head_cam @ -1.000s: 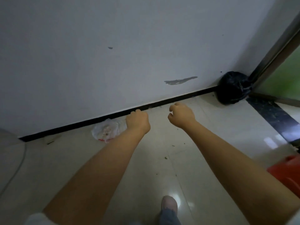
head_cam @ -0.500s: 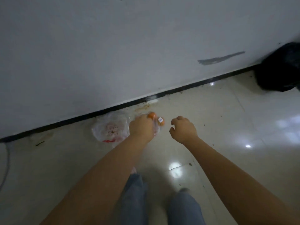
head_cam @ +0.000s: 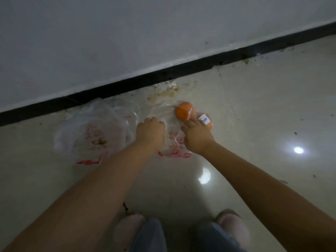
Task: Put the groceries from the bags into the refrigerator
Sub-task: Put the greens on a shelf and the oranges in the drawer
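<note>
Head view: a clear plastic bag with red print lies on the tiled floor by the wall, holding an orange. Left hand and right hand reach onto it, fingers curled; whether they grip it is unclear.

Open tiled floor fills the right half and lower centre of the frame, free for a hand to pass. Along the top, the wall and its black baseboard close off any reach beyond. Centre-left, two clear plastic bags lie just below the baseboard, one holding an orange at centre; shoes bound the bottom edge.
</note>
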### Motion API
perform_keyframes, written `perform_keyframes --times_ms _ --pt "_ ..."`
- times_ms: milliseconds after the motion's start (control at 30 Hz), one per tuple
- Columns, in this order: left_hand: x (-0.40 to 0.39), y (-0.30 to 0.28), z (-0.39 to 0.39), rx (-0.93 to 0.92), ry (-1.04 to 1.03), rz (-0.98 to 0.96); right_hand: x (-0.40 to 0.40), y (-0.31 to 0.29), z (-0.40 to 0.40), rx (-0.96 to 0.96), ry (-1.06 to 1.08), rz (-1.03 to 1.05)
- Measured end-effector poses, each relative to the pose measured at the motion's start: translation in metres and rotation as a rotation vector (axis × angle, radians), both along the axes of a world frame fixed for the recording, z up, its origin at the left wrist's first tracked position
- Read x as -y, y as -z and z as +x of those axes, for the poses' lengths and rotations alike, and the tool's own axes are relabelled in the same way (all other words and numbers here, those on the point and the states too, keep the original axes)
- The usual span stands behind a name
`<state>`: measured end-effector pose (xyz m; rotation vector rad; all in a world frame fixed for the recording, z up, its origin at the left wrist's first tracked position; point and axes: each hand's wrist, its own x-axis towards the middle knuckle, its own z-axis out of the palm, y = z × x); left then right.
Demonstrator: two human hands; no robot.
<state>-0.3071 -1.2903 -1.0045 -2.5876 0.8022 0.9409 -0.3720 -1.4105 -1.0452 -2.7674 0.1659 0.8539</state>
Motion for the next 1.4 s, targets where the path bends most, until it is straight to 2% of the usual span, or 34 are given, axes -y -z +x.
perform_keyframes --times_ms 100,167,267,400,500,633,700,800,833,867,900,967,1000,1067,1100,1200,1300,1400 --pt "-0.004 0.056 0.012 0.022 0.017 -0.005 -0.006 0.058 0.008 -0.057 -0.369 -0.238" --pt "-0.004 0.08 0.018 0.048 0.075 0.001 -0.006 0.072 0.012 -0.087 -0.466 -0.294" --pt "-0.002 0.099 0.021 0.078 0.135 -0.041 0.011 0.062 0.018 -0.115 -0.257 -0.184" --pt "0.011 0.102 0.021 0.059 0.164 -0.116 0.054 0.043 0.016 -0.049 -0.172 -0.423" --pt "0.029 0.105 0.024 0.083 0.18 -0.132 0.081 0.05 0.007 -0.073 -0.055 -0.421" --pt "0.05 0.114 0.036 0.158 0.235 -0.187 0.099 0.074 -0.01 -0.204 -0.103 -0.382" --pt "0.06 0.118 0.04 0.167 0.249 -0.221 0.108 0.08 -0.024 -0.298 -0.119 -0.461" --pt "0.07 0.121 0.046 0.138 0.217 -0.274 0.117 0.078 -0.036 -0.367 0.064 -0.488" --pt "0.073 0.122 0.048 0.122 0.207 -0.301 0.113 0.076 -0.036 -0.307 0.129 -0.44" --pt "0.074 0.123 0.051 0.101 0.2 -0.326 0.108 0.077 -0.035 -0.162 0.14 -0.39" --pt "0.075 0.124 0.053 0.078 0.192 -0.343 0.103 0.079 -0.032 0.076 0.115 -0.336" --pt "0.078 0.128 0.056 0.04 0.167 -0.365 0.089 0.084 -0.024 0.365 -0.019 -0.221" --pt "0.08 0.131 0.058 0.023 0.153 -0.376 0.081 0.088 -0.02 0.436 -0.098 -0.197" --pt "0.085 0.138 0.061 -0.029 0.133 -0.389 0.07 0.101 -0.015 0.427 -0.19 -0.229" --pt "0.087 0.141 0.062 -0.058 0.128 -0.384 0.065 0.101 -0.013 0.356 -0.165 -0.258" --pt "0.096 0.146 0.061 -0.064 0.116 -0.353 0.066 0.105 -0.013 0.243 0.006 -0.354" --pt "0.104 0.148 0.056 0.05 0.151 -0.363 0.076 0.096 -0.012 0.16 0.284 -0.212" --pt "0.109 0.151 0.05 0.055 0.214 -0.364 0.088 0.097 -0.015 0.057 0.262 -0.28"
